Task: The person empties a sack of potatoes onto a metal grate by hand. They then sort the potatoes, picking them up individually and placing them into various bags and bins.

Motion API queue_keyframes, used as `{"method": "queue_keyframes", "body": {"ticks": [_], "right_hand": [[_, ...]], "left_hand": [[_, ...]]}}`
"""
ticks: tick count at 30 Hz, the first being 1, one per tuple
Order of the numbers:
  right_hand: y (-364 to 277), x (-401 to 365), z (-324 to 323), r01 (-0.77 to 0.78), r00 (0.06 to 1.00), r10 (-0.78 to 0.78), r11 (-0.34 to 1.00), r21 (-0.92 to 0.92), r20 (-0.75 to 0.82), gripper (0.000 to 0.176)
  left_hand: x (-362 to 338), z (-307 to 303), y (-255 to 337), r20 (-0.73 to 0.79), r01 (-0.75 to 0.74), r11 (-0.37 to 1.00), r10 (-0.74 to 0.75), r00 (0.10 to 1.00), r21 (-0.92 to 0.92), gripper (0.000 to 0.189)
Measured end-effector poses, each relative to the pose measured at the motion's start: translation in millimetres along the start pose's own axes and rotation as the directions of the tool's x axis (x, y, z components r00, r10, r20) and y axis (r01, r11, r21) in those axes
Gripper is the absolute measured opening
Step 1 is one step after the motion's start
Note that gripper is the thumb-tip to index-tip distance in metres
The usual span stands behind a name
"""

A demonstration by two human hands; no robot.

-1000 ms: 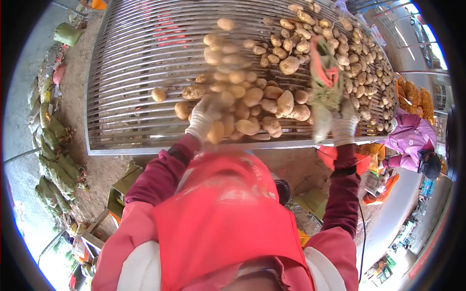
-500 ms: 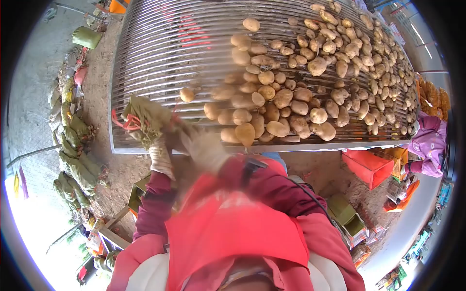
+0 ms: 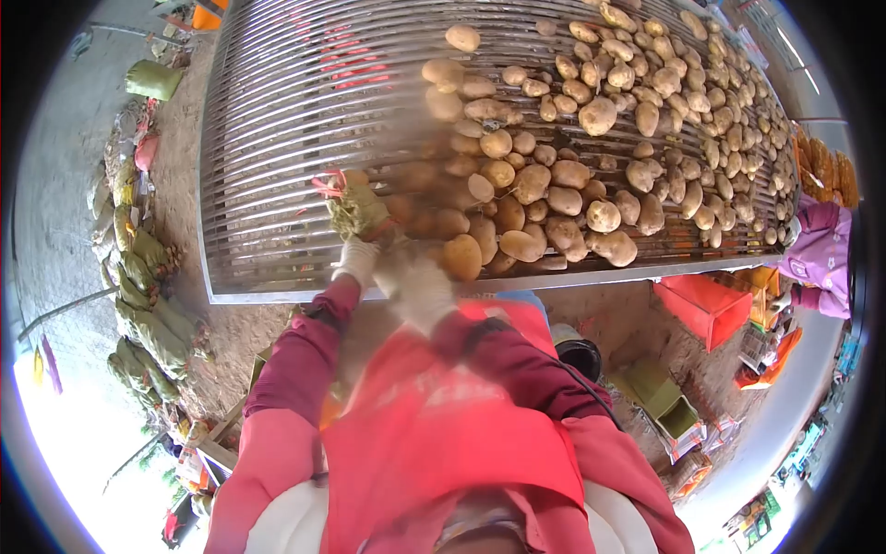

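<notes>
Sack (image 3: 357, 207) in left hand (image 3: 355, 261) at grate (image 3: 268, 138) edge.

Free passage is offered over the bare left half of the worktop (image 3: 277, 138); the middle and right are blocked by potatoes (image 3: 572, 175).
</notes>
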State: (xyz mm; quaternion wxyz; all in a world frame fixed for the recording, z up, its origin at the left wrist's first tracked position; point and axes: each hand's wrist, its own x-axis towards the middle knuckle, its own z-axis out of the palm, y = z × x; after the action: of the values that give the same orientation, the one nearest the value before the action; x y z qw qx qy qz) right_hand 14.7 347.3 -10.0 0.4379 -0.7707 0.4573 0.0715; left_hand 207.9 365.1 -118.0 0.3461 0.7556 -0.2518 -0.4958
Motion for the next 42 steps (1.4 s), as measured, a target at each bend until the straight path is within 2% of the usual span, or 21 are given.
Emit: {"method": "queue_keyframes", "body": {"ticks": [5,8,9,11,14,18,19,21,24,27,28,29,30,31,32,33,35,37,39,40,42], "right_hand": [[28,-7,-32,-0.024,0.999,0.024,1.0,-0.009,0.037,0.081],[58,-2,-39,0.096,0.985,-0.116,0.983,-0.158,-0.126,0.075],[71,-2,-40,0.143,0.963,-0.189,0.962,-0.233,-0.194,0.073],[95,0,-52,0.123,0.94,-0.208,0.946,-0.301,-0.269,0.064],[135,7,-96,0.112,0.91,-0.252,0.914,-0.391,-0.33,0.049],[173,-6,-189,0.073,0.857,-0.318,0.854,-0.515,-0.405,0.03],[182,-8,-207,0.05,0.829,-0.342,0.834,-0.55,-0.442,0.029],[205,-4,-242,0.018,0.767,-0.4,0.795,-0.606,-0.502,0.028],[254,19,-281,-0.273,0.821,-0.173,0.717,-0.641,-0.544,0.043],[240,10,-321,-0.24,0.718,-0.167,0.852,-0.465,-0.676,0.064],[221,0,-318,-0.157,0.668,-0.204,0.901,-0.403,-0.716,0.07],[201,-9,-310,-0.067,0.613,-0.233,0.937,-0.344,-0.755,0.075],[187,-15,-289,-0.167,0.727,-0.085,0.941,-0.295,-0.682,0.086],[191,-4,-249,-0.049,0.604,-0.188,0.961,-0.272,-0.774,0.094],[176,-6,-221,0.027,0.662,-0.124,0.99,-0.142,-0.739,0.094],[152,-11,-204,-0.082,0.857,0.006,0.989,-0.125,-0.515,0.083],[116,-18,-150,0.018,0.876,-0.061,0.995,-0.095,-0.478,0.059],[77,-24,-138,-0.146,0.989,0.146,0.985,-0.087,-0.004,0.064],[94,-21,-67,0.046,0.946,-0.073,0.995,-0.094,-0.316,0.06],[104,-18,-43,0.14,0.87,-0.18,0.983,-0.121,-0.459,0.057],[109,-16,-55,0.109,0.923,-0.13,0.991,-0.08,-0.362,0.045]], "left_hand": [[11,48,20,-0.023,0.22,0.975,-0.219,0.976,0.037,0.062],[14,82,29,-0.048,0.138,0.956,-0.155,0.987,-0.261,0.068],[17,94,35,0.027,0.079,0.974,-0.086,0.996,0.211,0.07],[22,115,62,0.229,-0.181,0.417,-0.069,0.971,0.891,0.074],[20,165,119,0.394,-0.391,-0.075,0.046,0.918,0.918,0.082],[52,254,166,0.471,-0.49,0.067,0.187,0.862,0.869,0.049],[54,276,184,0.514,-0.528,-0.042,0.303,0.802,0.848,0.021],[90,315,211,0.551,-0.601,-0.023,0.426,0.717,0.799,0.025],[111,347,280,0.542,-0.723,0.052,0.627,0.56,0.688,0.032],[51,315,365,0.588,-0.672,-0.023,0.505,0.631,0.74,0.04],[43,292,372,0.615,-0.736,0.118,0.47,0.633,0.667,0.04],[38,270,364,0.611,-0.775,0.192,0.513,0.603,0.603,0.046],[36,248,347,0.6,-0.807,0.262,0.557,0.574,0.529,0.055],[52,229,298,0.491,-0.794,0.55,0.633,0.599,0.259,0.052],[52,203,259,0.444,-0.726,0.68,0.62,0.647,0.108,0.051],[38,169,221,0.416,-0.635,0.772,0.569,0.709,0.026,0.051],[11,114,153,0.371,-0.476,0.879,0.44,0.818,0.007,0.05],[-28,91,122,0.237,-0.16,0.987,0.161,0.958,-0.022,0.047],[-55,93,120,0.102,0.142,0.986,-0.133,0.986,-0.091,0.045],[-36,90,91,0.174,-0.084,0.966,0.041,0.984,0.243,0.043],[11,86,31,0.448,-0.516,0.484,0.258,0.856,0.707,0.04]]}}
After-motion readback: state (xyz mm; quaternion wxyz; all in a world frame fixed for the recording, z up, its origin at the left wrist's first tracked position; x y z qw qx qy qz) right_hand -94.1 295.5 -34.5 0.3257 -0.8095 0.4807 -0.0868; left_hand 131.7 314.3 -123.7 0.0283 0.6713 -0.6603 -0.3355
